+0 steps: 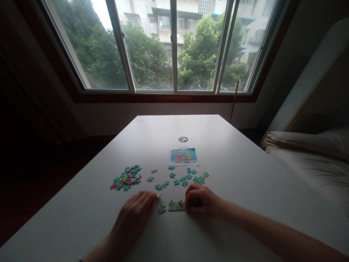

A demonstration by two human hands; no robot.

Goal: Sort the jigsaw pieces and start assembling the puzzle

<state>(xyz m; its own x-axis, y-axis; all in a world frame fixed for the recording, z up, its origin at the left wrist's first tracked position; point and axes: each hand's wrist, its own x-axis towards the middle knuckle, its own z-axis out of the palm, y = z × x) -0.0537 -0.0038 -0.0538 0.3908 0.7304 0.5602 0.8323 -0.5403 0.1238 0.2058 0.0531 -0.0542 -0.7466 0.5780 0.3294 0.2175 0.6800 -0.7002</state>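
Note:
My right hand (201, 201) rests on the white table (240, 171) with its fingers curled down onto the right end of a short joined strip of puzzle pieces (176, 206). My left hand (137, 211) lies palm down to the left, fingers together, a small pale piece (159, 196) showing at its fingertips. A single teal piece (161, 209) lies between the hands. Loose teal pieces (185, 178) are scattered just beyond them. A dense heap of teal and pink pieces (125, 178) sits further left. A small cartoon reference picture (183, 157) lies beyond the loose pieces.
A small round dark mark or hole (183, 139) is in the table further back. A large window (169, 47) faces trees and buildings. A pale cushioned sofa or bed (308, 156) stands at the right. The floor to the left is dark.

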